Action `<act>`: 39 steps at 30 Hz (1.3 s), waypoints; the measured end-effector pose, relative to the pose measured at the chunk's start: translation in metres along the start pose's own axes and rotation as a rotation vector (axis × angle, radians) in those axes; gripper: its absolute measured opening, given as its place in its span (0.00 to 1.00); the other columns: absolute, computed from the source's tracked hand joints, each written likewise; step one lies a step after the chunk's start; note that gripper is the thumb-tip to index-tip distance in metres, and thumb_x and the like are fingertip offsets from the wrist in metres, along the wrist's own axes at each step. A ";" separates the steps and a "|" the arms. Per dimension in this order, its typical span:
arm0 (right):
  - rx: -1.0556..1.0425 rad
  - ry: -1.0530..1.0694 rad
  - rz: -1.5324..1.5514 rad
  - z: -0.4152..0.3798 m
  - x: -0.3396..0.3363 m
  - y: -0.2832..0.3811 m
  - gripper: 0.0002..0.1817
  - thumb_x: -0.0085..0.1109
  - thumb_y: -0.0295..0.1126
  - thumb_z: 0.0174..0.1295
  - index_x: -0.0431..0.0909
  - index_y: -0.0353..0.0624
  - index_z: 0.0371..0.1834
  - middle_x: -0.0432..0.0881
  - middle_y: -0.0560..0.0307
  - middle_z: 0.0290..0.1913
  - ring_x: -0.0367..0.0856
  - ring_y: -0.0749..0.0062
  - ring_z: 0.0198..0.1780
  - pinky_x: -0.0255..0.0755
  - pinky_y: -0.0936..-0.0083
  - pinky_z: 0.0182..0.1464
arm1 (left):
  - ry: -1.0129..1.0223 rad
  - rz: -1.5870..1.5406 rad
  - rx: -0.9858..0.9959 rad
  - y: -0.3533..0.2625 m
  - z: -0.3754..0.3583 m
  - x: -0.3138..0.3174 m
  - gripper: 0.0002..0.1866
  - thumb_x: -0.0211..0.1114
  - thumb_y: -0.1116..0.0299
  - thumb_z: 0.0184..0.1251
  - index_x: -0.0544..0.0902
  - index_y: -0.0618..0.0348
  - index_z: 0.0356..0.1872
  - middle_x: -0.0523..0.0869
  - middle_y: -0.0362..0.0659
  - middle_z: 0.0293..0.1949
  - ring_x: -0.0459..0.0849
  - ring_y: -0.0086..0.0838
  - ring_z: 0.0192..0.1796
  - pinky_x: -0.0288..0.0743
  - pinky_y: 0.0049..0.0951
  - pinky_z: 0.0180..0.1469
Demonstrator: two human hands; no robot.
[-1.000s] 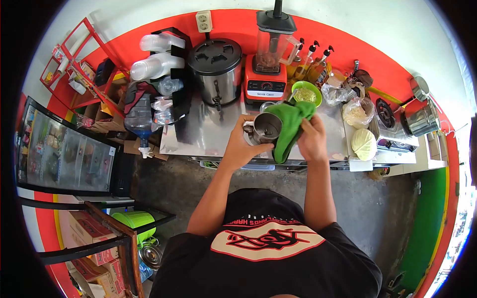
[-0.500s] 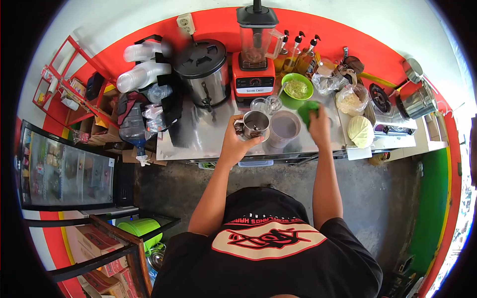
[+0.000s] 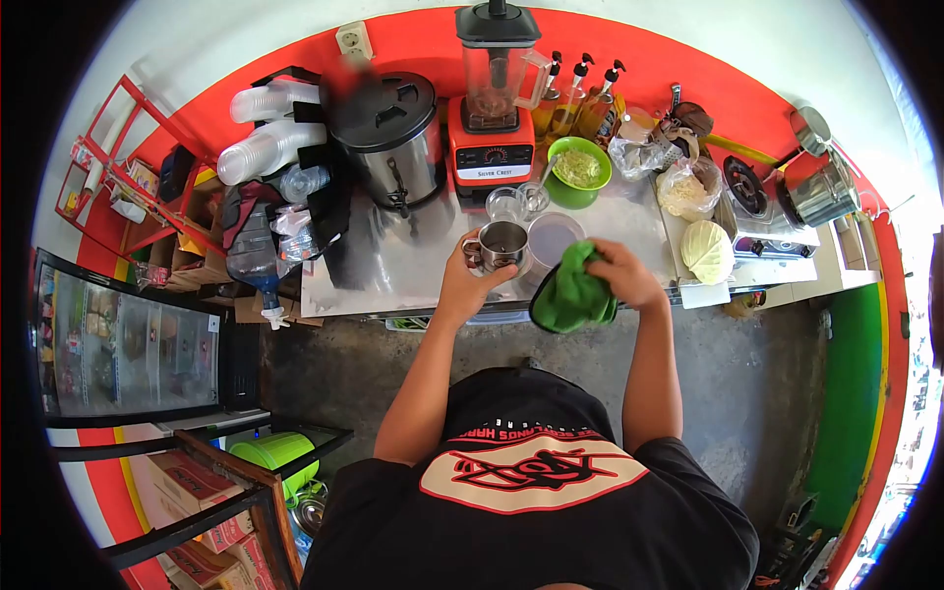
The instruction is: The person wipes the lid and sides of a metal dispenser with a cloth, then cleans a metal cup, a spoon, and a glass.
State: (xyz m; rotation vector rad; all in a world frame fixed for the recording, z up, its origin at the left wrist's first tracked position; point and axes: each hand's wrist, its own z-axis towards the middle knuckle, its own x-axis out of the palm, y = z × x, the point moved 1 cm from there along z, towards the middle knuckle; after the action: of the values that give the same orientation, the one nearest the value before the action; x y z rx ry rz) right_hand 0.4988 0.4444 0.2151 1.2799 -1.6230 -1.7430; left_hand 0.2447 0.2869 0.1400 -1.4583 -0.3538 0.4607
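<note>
My left hand [image 3: 468, 283] is closed around a small metal cup [image 3: 503, 242] with a side handle, near the counter's front edge. In my right hand [image 3: 625, 272] a green cloth [image 3: 574, 293] with a dark border hangs down, gripped at its upper right. The cloth covers the front right part of a clear plastic tub [image 3: 553, 240] that stands just right of the cup. Behind the cup are a small clear glass [image 3: 505, 204] and a second glass [image 3: 533, 200]. Further back sits a green bowl [image 3: 578, 175] of shredded food.
A red blender [image 3: 492, 157] and a steel drink urn [image 3: 393, 147] stand at the back. Several pump bottles [image 3: 593, 116] are beside the blender. To the right lie a cabbage [image 3: 707, 253] and a gas stove [image 3: 777, 244]. Plastic cups [image 3: 265, 152] are stacked left.
My right hand has brought the green cloth down and left, from right of the tub to its front. The cloth now hangs unfolded. My left hand keeps hold of the metal cup.
</note>
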 end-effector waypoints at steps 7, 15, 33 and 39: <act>-0.074 -0.727 0.031 0.046 -0.006 -0.045 0.17 0.57 0.29 0.74 0.79 0.35 0.61 0.89 0.44 0.47 0.88 0.56 0.48 0.78 0.64 0.54 | 0.096 -0.116 -0.005 -0.003 0.004 0.014 0.45 0.90 0.60 0.50 0.77 0.64 0.69 0.88 0.44 0.54 0.85 0.29 0.55 0.75 0.33 0.62; -0.249 -0.544 -0.591 0.049 0.080 -0.057 0.20 0.56 0.22 0.66 0.78 0.35 0.63 0.87 0.39 0.54 0.83 0.41 0.61 0.74 0.53 0.63 | 0.023 -0.145 0.029 0.013 0.006 0.013 0.41 0.90 0.63 0.50 0.78 0.64 0.65 0.89 0.44 0.51 0.86 0.28 0.53 0.77 0.33 0.60; 0.189 -0.851 0.106 0.005 0.027 -0.045 0.19 0.63 0.41 0.75 0.83 0.36 0.57 0.86 0.54 0.44 0.81 0.73 0.44 0.76 0.72 0.49 | -0.240 -0.008 -0.170 0.109 -0.010 -0.041 0.42 0.89 0.67 0.48 0.73 0.59 0.65 0.85 0.48 0.58 0.84 0.35 0.60 0.77 0.36 0.65; 0.384 -0.735 -0.061 0.019 0.035 -0.093 0.42 0.68 0.56 0.71 0.69 0.39 0.78 0.88 0.45 0.56 0.84 0.63 0.57 0.76 0.67 0.61 | -0.194 0.056 -0.202 0.118 -0.007 -0.044 0.46 0.90 0.67 0.49 0.71 0.59 0.69 0.84 0.48 0.58 0.84 0.34 0.58 0.81 0.36 0.60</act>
State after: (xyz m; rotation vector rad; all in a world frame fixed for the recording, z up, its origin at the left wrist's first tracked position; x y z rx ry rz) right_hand 0.4912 0.4467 0.1146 0.8686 -2.4351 -2.1655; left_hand 0.2007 0.2649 0.0235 -1.6265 -0.5270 0.6287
